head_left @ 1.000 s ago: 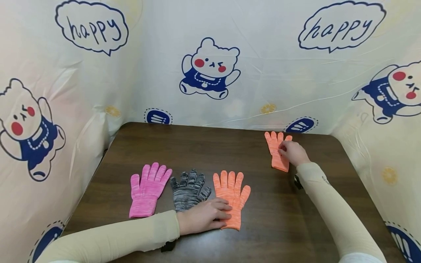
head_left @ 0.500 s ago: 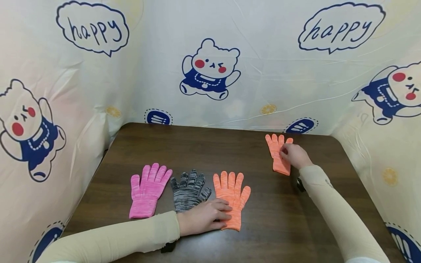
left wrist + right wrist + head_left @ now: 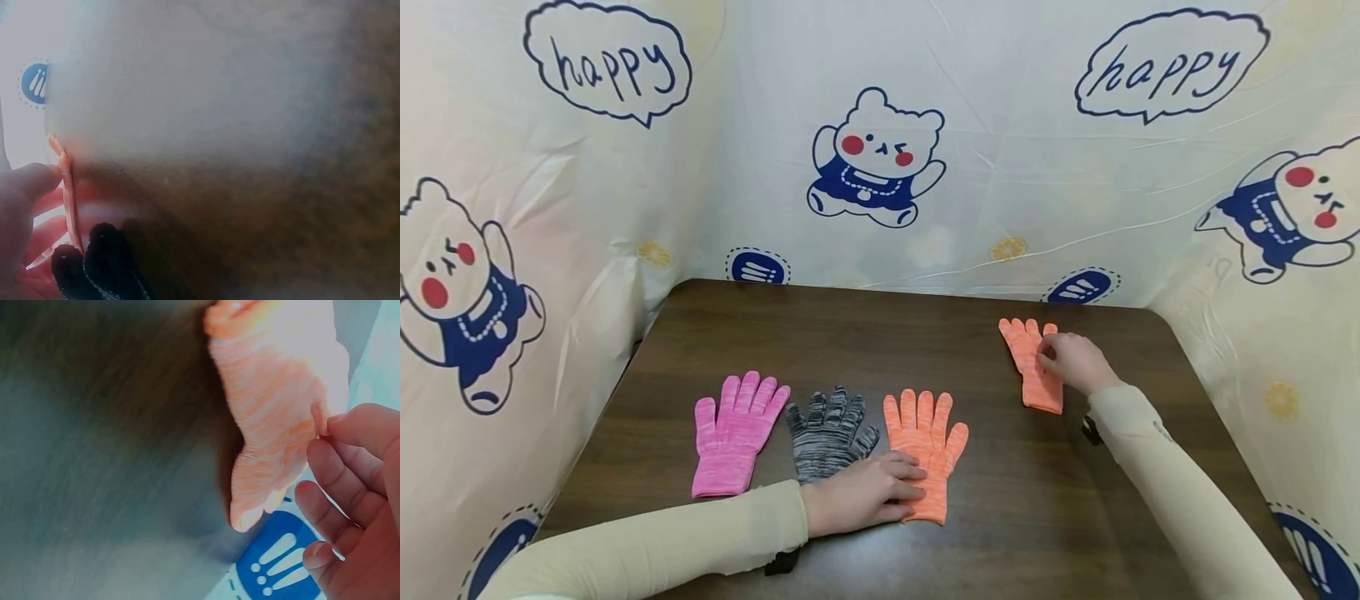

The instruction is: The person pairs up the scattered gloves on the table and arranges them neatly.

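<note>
My left hand point(image 3: 859, 497) rests on the lower part of an orange knit glove point(image 3: 931, 442), which lies flat with its fingers pointing away from me. Its thumb and fingers lie at that glove's edge point(image 3: 69, 200) in the left wrist view. Farther back on the right, my right hand point(image 3: 1081, 364) pinches a second orange glove point(image 3: 1042, 393) by its side. In the right wrist view, thumb and forefinger hold a small fold of this glove point(image 3: 269, 425), and the other fingers are loosely bent beside it. A grey-and-black striped glove point(image 3: 827, 442) lies left of the front orange one, partly behind my left hand.
A pink glove point(image 3: 730, 446) lies at the left end of the row. All the gloves are on a dark brown wooden table point(image 3: 850, 333). A pale curtain point(image 3: 1000, 150) printed with cartoon bears surrounds the table's back and sides.
My right hand has drawn the far orange glove a short way toward me, away from the table's back edge. The left hand and the front row of gloves stay in place.
</note>
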`<state>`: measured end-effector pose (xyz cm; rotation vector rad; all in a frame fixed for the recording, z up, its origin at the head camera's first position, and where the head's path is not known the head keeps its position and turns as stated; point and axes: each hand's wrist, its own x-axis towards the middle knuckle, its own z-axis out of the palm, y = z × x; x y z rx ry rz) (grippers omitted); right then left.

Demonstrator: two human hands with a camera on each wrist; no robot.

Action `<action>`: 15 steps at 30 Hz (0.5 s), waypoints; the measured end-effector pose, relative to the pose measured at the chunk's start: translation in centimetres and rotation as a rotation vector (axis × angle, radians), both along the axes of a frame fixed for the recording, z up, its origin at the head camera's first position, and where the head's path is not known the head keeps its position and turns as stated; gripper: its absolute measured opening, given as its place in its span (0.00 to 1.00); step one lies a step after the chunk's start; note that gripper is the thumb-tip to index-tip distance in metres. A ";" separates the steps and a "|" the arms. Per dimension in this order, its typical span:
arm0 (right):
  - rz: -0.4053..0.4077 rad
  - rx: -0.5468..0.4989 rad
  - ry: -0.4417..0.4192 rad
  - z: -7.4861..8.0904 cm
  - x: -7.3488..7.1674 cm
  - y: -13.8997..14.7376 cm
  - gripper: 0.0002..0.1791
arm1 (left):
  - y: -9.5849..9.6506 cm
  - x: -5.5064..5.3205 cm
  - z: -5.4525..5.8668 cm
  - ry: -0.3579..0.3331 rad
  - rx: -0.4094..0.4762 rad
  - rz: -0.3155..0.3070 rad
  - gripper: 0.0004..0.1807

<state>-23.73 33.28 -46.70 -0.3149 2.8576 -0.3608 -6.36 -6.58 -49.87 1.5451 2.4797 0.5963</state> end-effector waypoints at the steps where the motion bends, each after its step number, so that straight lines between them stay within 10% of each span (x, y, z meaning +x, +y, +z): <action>1: 0.004 0.002 -0.001 0.2 0.2 -0.1 0.09 | 0.0 0.0 0.0 -0.001 0.000 0.001 0.16; 15: 0.094 0.023 0.059 2.1 3.2 -1.5 0.05 | -0.1 0.0 0.1 0.003 -0.004 0.000 0.16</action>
